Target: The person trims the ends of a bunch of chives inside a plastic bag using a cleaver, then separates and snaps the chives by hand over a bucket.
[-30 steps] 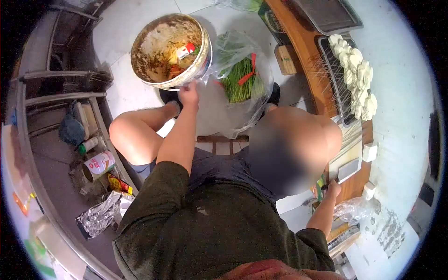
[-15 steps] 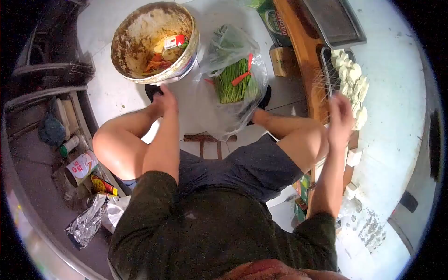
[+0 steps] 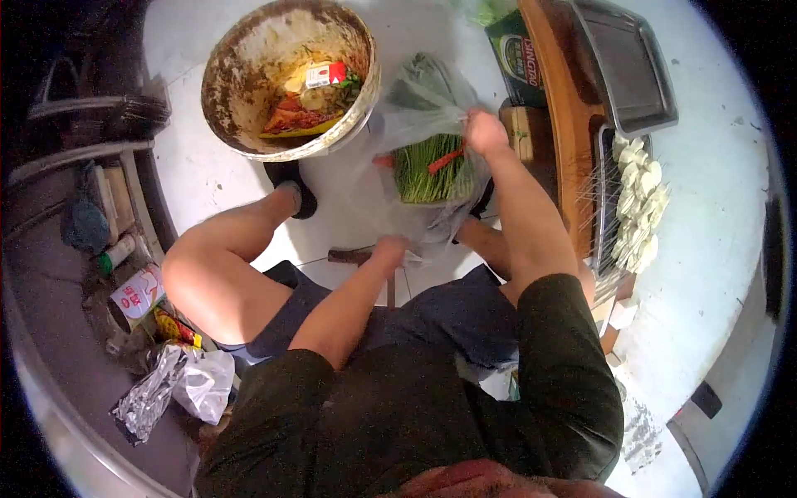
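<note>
A clear plastic bag (image 3: 427, 120) stands on the floor between my feet. Inside it is a bundle of thin green stalks (image 3: 422, 176), which look like chives, tied with red bands. My right hand (image 3: 486, 133) is closed on the bag's upper right side. Lower down, my left hand (image 3: 390, 251) is closed on the loose near edge of the bag, slightly blurred. Left of the bag, a stained bucket (image 3: 286, 79) holds food scraps and a red and white packet.
White mushroom-like slices on skewers (image 3: 638, 207) lie on the right, beside a dark metal tray (image 3: 627, 70) and a wooden edge (image 3: 573, 141). A green Tsingtao box (image 3: 516, 58) is behind. On the left, a low shelf carries a can (image 3: 137, 296) and crumpled foil (image 3: 154, 394).
My right hand has left the skewers and taken hold of the bag. My left hand has moved from the bucket's rim down to the bag's near edge.
</note>
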